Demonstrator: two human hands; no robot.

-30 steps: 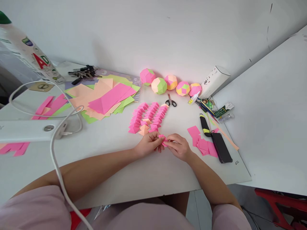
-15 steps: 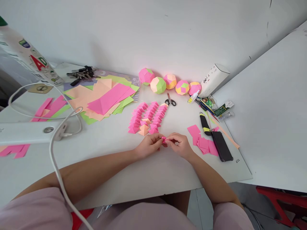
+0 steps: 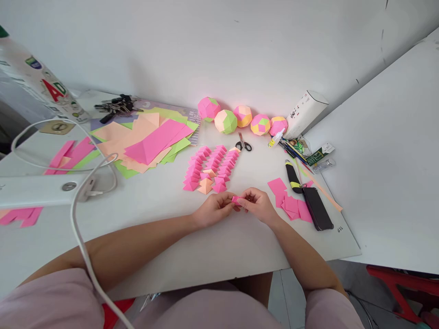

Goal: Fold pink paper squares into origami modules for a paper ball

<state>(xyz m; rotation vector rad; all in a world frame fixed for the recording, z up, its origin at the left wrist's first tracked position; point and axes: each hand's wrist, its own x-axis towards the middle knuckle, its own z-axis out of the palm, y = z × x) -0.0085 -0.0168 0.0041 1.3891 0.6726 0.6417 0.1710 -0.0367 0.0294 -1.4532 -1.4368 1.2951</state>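
Between my two hands is a small folded piece of pink paper [image 3: 236, 200], partly covered by fingers. My left hand [image 3: 215, 209] pinches its left side, and my right hand [image 3: 256, 206] grips its right side between thumb and fingers. Just beyond my hands stand three rows of folded paper units [image 3: 213, 160], mostly pink with a few peach ones. To the right of my right hand lies a loose pile of pink paper squares [image 3: 291, 205].
Along the wall sit several paper balls [image 3: 226, 122], with small scissors [image 3: 243, 142] before them. Coloured sheets [image 3: 151, 139] spread at left near keys [image 3: 118, 106]. A white power strip [image 3: 37, 190] and its cable reach across the left. A black phone [image 3: 318, 208] and cutter [image 3: 293, 176] lie right.
My right hand has shifted its fingers slightly and turned the pink paper, so more of its flat face shows. My left hand has stayed almost in place.
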